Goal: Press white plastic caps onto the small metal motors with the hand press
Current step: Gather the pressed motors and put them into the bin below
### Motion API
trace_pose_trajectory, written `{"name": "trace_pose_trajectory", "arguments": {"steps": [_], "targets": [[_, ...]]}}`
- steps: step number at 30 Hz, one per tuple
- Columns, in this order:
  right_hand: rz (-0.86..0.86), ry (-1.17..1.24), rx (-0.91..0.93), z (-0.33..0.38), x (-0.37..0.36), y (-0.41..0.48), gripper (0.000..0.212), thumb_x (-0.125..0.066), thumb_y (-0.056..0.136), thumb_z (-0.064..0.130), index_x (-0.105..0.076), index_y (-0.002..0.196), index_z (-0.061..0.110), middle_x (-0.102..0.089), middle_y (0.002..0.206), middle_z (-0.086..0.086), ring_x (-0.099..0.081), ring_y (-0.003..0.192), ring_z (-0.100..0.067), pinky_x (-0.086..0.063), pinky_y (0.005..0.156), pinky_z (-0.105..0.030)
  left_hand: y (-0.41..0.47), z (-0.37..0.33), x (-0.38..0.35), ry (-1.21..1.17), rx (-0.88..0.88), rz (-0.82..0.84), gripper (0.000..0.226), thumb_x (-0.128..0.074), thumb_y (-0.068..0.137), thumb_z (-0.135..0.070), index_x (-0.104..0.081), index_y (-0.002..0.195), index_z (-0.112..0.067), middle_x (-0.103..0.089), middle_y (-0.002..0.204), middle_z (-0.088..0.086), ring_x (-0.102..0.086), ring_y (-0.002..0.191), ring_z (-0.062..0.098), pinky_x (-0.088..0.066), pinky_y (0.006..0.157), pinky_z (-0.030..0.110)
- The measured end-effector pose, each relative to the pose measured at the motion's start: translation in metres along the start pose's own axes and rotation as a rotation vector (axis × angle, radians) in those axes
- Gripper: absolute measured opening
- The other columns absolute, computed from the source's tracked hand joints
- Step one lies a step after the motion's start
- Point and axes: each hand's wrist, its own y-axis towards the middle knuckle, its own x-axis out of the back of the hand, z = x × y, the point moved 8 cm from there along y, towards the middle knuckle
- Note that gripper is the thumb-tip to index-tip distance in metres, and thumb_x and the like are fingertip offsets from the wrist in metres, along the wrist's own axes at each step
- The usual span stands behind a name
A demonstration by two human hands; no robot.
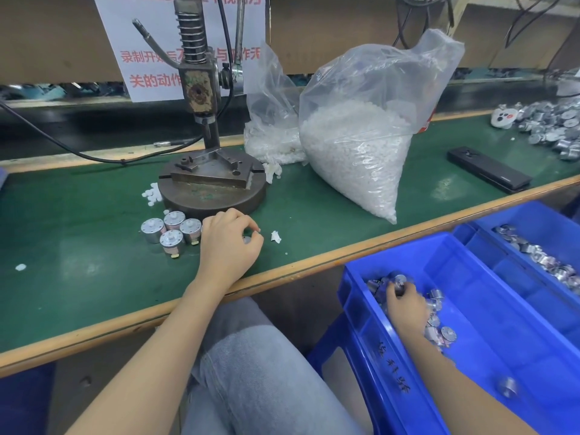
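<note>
The hand press (201, 98) stands on its round steel base (212, 196) at the back of the green bench. Several small metal motors (171, 232) with white caps stand in a cluster in front of the base. My left hand (230, 243) rests on the bench just right of them, fingers curled round a motor that barely shows beneath the hand. My right hand (405, 304) reaches into the blue bin (477, 309) below the bench edge and grips motors (437, 318) from the pile there. Loose white caps (153, 193) lie left of the base.
A big clear bag of white caps (361, 146) and a smaller bag (273, 136) stand right of the press. A black flat case (489, 169) and a heap of motors (552, 127) lie far right. A second blue bin (539, 246) holds more motors.
</note>
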Motion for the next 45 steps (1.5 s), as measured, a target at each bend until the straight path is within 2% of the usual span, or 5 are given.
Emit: {"name": "trace_pose_trajectory", "arguments": {"steps": [9,14,31,38,45], "targets": [[0.205,-0.373,0.008,-0.003,-0.009,0.010,0.050,-0.033,0.097,0.042,-0.049,0.129,0.008,-0.045,0.135,-0.016,-0.035,0.127,-0.033,-0.022,0.104,-0.043,-0.002,-0.001,0.002,-0.034,-0.004,-0.006,0.017,-0.054,0.076,-0.019,-0.069,0.076,-0.014,-0.062,0.087,-0.002,-0.054,0.086,0.021,-0.024,0.086,0.028],[0.105,-0.052,0.100,0.009,0.017,0.008,0.031,-0.044,0.096,0.025,-0.061,0.093,0.000,-0.054,0.089,-0.022,-0.050,0.091,-0.033,-0.036,0.078,-0.037,-0.003,0.002,0.010,-0.191,0.044,-0.067,0.009,-0.059,0.078,-0.005,-0.067,0.077,-0.009,-0.059,0.090,0.002,-0.052,0.086,0.022,-0.027,0.090,0.029],[0.043,0.518,0.670,0.206,0.082,-0.097,0.027,-0.052,0.085,0.001,-0.061,0.074,0.024,-0.064,0.080,0.001,-0.053,0.070,-0.003,-0.040,0.066,-0.017,-0.019,0.101,0.062,-0.166,0.575,-0.301,0.034,-0.048,0.090,-0.013,-0.058,0.122,-0.008,-0.049,0.128,0.015,-0.044,0.120,0.030,-0.023,0.105,0.039],[0.506,0.110,1.006,0.292,-0.009,-0.160,0.055,-0.064,0.084,0.032,-0.045,0.134,0.018,-0.043,0.130,-0.001,-0.036,0.123,-0.014,-0.024,0.098,-0.016,-0.020,0.105,0.054,-0.273,0.579,-0.245,0.032,-0.048,0.091,-0.018,-0.060,0.120,-0.010,-0.048,0.121,0.014,-0.048,0.112,0.029,-0.037,0.096,0.038],[0.327,-0.025,1.165,0.320,-0.046,-0.191,0.062,-0.060,0.086,0.044,-0.042,0.138,0.016,-0.048,0.131,-0.002,-0.040,0.122,-0.020,-0.033,0.102,-0.032,-0.019,0.104,0.054,-0.235,0.569,-0.224,0.030,-0.052,0.087,-0.017,-0.060,0.115,-0.012,-0.049,0.116,0.012,-0.046,0.110,0.029,-0.033,0.096,0.037]]}}
